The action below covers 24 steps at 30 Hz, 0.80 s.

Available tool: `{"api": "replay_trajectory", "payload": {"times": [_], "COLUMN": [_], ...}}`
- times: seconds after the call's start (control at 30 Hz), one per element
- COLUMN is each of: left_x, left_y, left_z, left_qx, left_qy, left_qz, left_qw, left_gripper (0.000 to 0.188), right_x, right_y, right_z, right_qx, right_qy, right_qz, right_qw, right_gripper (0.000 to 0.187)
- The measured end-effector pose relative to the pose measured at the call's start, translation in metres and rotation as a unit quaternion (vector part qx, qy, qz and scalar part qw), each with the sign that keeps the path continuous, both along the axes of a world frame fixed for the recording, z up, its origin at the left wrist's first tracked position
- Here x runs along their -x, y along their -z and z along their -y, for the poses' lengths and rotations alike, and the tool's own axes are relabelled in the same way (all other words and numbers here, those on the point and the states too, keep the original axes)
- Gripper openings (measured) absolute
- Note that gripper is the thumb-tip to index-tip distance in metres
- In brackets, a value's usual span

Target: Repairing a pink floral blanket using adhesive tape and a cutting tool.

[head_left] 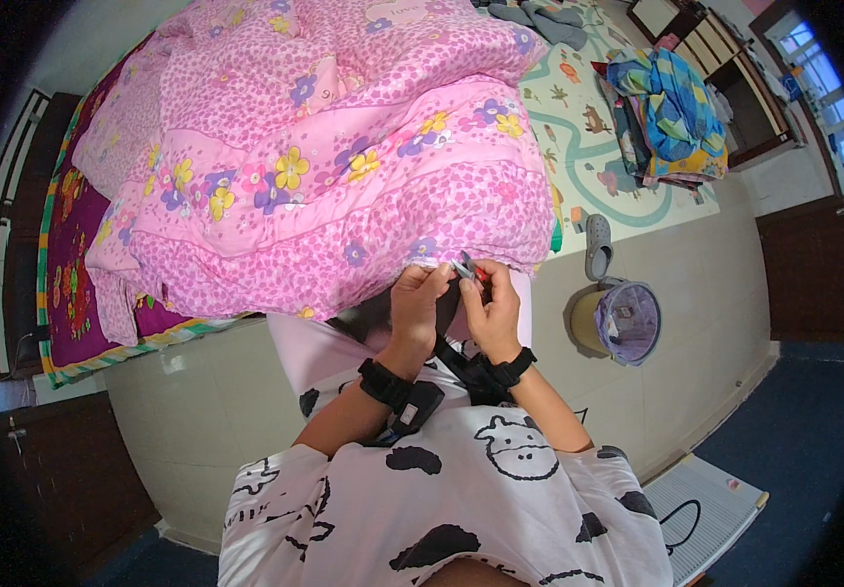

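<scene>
A pink floral quilt covers the bed and hangs down over its near edge in front of me. My left hand pinches the quilt's lower edge between thumb and fingers. Close beside it, my right hand is closed around small scissors with grey blades and red on the handles. The blades point up and left toward the pinched edge. Whether they touch the cloth is too small to tell. Black straps with devices circle both wrists.
A purple-lined bin and a grey clog stand on the tiles at right. Farther back, folded bedding lies on a patterned play mat. A white panel with a black cord lies at lower right.
</scene>
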State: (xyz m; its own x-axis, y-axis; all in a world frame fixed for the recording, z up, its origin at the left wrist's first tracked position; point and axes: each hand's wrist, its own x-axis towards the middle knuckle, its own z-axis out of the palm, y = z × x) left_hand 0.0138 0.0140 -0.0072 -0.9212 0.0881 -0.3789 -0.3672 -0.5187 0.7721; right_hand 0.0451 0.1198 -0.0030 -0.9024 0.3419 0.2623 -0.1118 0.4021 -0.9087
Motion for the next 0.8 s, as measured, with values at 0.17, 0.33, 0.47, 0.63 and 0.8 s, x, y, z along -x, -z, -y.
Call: {"api": "replay_trajectory", "payload": {"times": [0.17, 0.33, 0.47, 0.63, 0.8], "left_x": [0.000, 0.001, -0.001, 0.000, 0.001], "left_y": [0.000, 0.005, -0.002, 0.006, 0.005], "left_z": [-0.001, 0.000, -0.002, 0.001, 0.002], "left_qx": [0.005, -0.016, -0.017, -0.032, -0.088], "left_qy": [0.005, 0.016, 0.019, -0.008, 0.010], "left_qz": [0.002, 0.001, -0.013, 0.010, -0.001], "left_qw": [1.000, 1.000, 1.000, 0.999, 0.996], "left_gripper": [0.007, 0.008, 0.009, 0.008, 0.007], "right_x": [-0.001, 0.004, -0.001, 0.002, 0.008], "right_y": [-0.004, -0.007, -0.002, -0.014, -0.011], "right_z": [0.002, 0.006, 0.007, -0.007, -0.014], "right_qx": [0.036, 0.053, 0.137, 0.271, 0.221], "right_qy": [-0.017, -0.013, -0.001, 0.027, -0.016], "right_qz": [0.045, 0.019, -0.011, -0.102, 0.004], "right_qw": [0.998, 0.998, 0.990, 0.957, 0.975], "right_gripper": [0.025, 0.024, 0.026, 0.035, 0.031]}}
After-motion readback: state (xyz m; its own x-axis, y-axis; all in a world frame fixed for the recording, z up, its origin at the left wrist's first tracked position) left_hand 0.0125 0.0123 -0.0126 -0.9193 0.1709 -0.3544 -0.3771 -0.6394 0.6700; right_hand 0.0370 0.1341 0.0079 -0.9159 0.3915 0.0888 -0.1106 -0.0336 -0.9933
